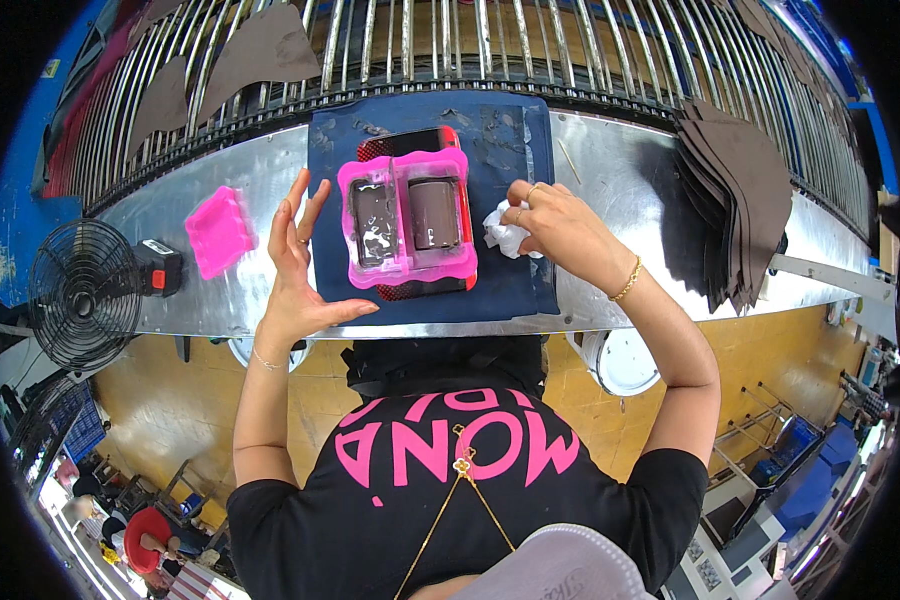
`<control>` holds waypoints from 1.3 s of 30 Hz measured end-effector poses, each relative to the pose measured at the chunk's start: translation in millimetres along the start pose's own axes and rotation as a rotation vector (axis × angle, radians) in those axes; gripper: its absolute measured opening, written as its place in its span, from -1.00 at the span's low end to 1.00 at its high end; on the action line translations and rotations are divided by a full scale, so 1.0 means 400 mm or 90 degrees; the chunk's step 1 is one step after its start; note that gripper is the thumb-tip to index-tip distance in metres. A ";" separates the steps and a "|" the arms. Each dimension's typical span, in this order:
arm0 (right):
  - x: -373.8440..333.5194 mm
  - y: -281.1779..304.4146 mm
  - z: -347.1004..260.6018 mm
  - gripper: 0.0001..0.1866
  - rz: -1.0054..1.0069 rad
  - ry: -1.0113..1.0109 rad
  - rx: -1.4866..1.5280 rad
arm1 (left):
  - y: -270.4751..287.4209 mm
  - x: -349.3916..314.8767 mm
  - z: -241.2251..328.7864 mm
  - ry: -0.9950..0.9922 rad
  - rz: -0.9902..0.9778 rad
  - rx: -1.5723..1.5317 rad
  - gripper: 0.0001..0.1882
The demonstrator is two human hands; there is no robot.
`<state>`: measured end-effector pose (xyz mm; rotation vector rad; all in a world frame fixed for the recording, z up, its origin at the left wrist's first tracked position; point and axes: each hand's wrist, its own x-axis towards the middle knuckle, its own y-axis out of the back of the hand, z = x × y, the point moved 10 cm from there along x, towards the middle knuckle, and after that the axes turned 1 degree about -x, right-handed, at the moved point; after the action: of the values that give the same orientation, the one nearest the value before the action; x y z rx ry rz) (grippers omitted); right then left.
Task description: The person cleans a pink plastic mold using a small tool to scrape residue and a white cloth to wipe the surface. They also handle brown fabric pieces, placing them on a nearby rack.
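My right hand (555, 225) is bunched around a crumpled white cloth wad (505, 237), fingers curled together and pinching it, the knuckles bent over the top. It sits on the dark blue mat (515, 290) just to the right of the bright pink plastic mould frame (407, 215), touching or nearly touching its right rim. My left hand (295, 265) stands open on the other side of the frame, fingers spread apart and pointing away from me, thumb stretched toward the frame's lower left corner, gripping nothing.

The pink frame has a wavy outer edge and two upright rectangular windows side by side. In each window lies a dark brown piece; the left one is glossy and catches the light, the right one looks duller and rounded. A red-edged black block (410, 143) pokes out from under the frame at top and bottom.

A loose pink plastic piece (219, 232) lies well to my left on the shiny metal table (610, 165), and a stack of dark brown cut sheets (735, 200) lies on my right
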<state>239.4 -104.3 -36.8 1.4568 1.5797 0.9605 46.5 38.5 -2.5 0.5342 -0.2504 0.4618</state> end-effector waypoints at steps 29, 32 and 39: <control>-0.092 0.064 0.095 -0.73 0.385 -0.213 0.281 | 0.018 -0.088 -0.052 0.079 0.131 -0.070 0.41; -0.116 0.054 0.095 -0.72 0.427 -0.241 0.264 | 0.019 -0.089 -0.022 0.048 0.155 -0.052 0.43; -0.170 0.048 0.076 -0.71 0.582 -0.239 0.259 | -0.025 0.016 0.127 0.004 0.202 0.086 0.53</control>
<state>278.4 -170.1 -29.2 2.5739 0.8220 0.7667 51.4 5.8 38.0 0.6273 -0.3017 0.7921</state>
